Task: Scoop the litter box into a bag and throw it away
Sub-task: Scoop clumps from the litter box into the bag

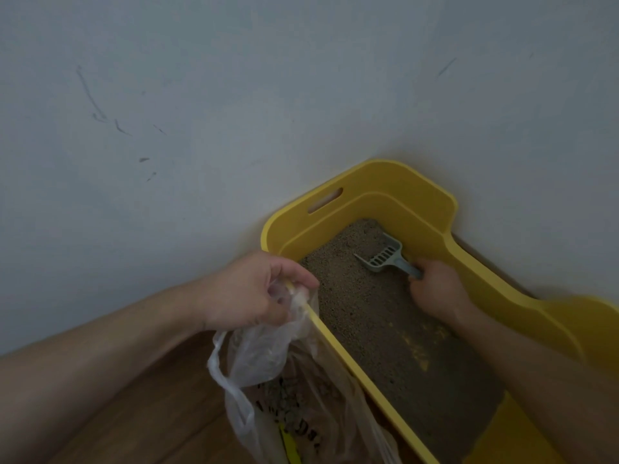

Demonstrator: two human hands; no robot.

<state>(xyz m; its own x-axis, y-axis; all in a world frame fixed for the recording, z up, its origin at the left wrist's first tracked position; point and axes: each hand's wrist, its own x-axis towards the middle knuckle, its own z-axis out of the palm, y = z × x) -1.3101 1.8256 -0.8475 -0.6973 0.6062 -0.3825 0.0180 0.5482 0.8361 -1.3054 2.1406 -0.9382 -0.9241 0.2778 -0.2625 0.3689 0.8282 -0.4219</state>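
The step in hand seems to be digging. The right hand (pixel 435 291) has its fingers curled around the handle of the grey scoop (pixel 385 257), whose slotted head lies on the litter (pixel 365 326). It is best to push the scoop low, shake it gently, then carry it level to the bag (pixel 268 360), whose edge the left hand (pixel 251 289) pinches at the left rim. The yellow litter box (pixel 371 180) sits at the lower right of the frame, against the wall; its litter is brown and grainy, with some yellow patches.
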